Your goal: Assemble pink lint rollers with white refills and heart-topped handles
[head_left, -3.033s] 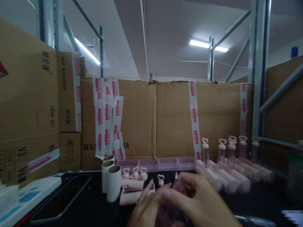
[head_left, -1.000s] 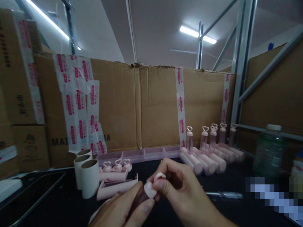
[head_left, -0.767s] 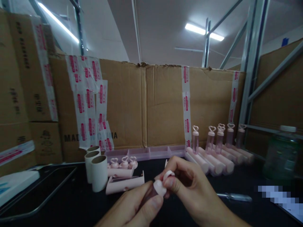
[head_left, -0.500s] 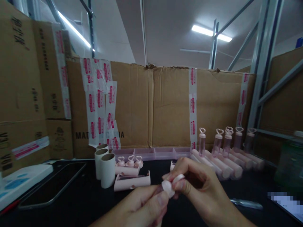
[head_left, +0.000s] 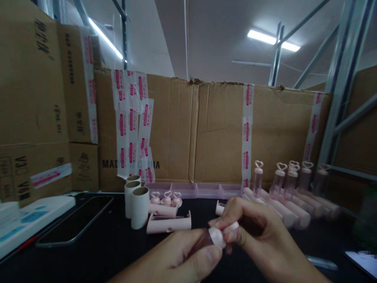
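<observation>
My left hand (head_left: pixel 188 257) is closed round a see-through pinkish tube, of which the pale pink collar (head_left: pixel 217 237) shows past the thumb. Against that collar, the fingers of my right hand (head_left: pixel 256 232) pinch a small pale pink piece (head_left: pixel 231 228). Most of the tube lies hidden in my left palm. Beyond my left hand lies a pink half-open case (head_left: pixel 169 225), with another pink case (head_left: pixel 161 209) behind it. Three heart-topped caps (head_left: pixel 166 199) stand behind those. Part of a pink piece (head_left: pixel 220 208) shows behind my right hand.
White cylinders (head_left: pixel 140 208) stand left of centre, near a dark phone-like device (head_left: pixel 76 222). At the right, clear tubes with heart tops (head_left: pixel 258 179) stand among pink cylinders (head_left: pixel 279 208). A purple divided tray (head_left: pixel 207 191) lies before the cardboard wall (head_left: pixel 171 129).
The whole view has shifted, so the surroundings appear further right. Both hands remain together at the collar, and the small piece in my right fingers has turned slightly.
</observation>
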A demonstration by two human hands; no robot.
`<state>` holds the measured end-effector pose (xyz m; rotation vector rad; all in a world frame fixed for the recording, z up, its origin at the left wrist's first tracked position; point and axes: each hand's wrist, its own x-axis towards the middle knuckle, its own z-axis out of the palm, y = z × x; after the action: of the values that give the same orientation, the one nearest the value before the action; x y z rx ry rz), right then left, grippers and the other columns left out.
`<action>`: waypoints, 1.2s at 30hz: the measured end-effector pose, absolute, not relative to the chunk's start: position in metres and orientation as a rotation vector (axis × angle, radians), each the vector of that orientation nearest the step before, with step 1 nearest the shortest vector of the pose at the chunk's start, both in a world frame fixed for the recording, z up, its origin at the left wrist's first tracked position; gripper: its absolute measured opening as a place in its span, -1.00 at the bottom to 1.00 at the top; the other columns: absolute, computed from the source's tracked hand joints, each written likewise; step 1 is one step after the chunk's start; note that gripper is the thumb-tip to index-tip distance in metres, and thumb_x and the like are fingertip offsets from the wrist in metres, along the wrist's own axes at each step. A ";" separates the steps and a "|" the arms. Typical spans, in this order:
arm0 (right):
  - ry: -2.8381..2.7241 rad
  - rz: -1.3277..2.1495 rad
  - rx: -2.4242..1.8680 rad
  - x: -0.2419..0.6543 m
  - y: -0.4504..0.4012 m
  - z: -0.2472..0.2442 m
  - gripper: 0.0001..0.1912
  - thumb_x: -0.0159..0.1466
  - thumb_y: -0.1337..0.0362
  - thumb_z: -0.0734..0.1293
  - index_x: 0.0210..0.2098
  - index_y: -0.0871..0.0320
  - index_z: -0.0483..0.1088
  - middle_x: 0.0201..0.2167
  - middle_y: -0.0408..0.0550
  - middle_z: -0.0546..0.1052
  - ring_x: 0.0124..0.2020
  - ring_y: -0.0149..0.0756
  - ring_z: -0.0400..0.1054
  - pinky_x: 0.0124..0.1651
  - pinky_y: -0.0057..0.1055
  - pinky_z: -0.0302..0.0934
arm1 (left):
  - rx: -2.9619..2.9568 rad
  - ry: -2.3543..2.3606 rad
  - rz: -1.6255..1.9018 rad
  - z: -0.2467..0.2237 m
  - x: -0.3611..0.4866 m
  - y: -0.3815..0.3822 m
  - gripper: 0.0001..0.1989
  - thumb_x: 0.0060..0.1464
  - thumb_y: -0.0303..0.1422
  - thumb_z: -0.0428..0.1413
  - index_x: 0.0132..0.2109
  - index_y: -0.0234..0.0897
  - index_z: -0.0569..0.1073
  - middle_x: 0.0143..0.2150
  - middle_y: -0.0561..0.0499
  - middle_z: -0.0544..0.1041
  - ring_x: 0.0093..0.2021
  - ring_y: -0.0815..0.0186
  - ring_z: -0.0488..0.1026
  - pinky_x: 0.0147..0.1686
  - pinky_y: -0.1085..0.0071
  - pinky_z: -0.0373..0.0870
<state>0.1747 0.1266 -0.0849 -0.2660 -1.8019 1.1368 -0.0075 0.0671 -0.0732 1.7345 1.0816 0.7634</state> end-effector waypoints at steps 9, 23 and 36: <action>-1.874 1.029 -0.405 0.176 0.122 -0.084 -0.63 0.29 -0.01 0.36 -0.40 0.20 0.45 -0.51 -0.08 0.49 -0.50 -0.40 0.37 -0.46 -0.52 0.24 | 1.984 1.144 0.852 -0.070 -0.002 0.062 -0.68 0.25 -0.13 -0.03 -0.17 -0.18 0.54 -0.34 0.08 0.51 -0.30 0.32 0.41 -0.28 0.50 0.35; -1.820 1.063 -0.667 0.162 0.129 -0.104 -0.70 0.35 0.09 0.28 -0.42 0.14 0.30 -0.50 -0.17 0.42 -0.47 -0.39 0.36 -0.39 -0.49 0.22 | 2.307 1.950 0.647 -0.086 -0.002 0.065 -0.69 0.29 -0.18 -0.09 -0.09 -0.12 0.52 -0.19 -0.07 0.66 -0.14 0.06 0.61 -0.12 0.20 0.48; -1.730 1.196 -0.930 0.153 0.129 -0.092 -0.52 0.21 -0.15 0.30 -0.51 0.14 0.29 -0.74 -0.21 0.36 -0.71 -0.45 0.20 -0.63 -0.54 0.01 | 2.604 2.312 0.308 -0.097 0.000 0.073 -0.71 0.32 -0.32 -0.08 0.03 -0.21 0.48 -0.26 -0.13 0.68 -0.29 -0.01 0.65 -0.34 0.12 0.56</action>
<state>0.1530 0.1291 -0.0919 -0.9304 -1.7305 1.1955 0.0003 0.0729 -0.0971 2.6035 2.3125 0.3080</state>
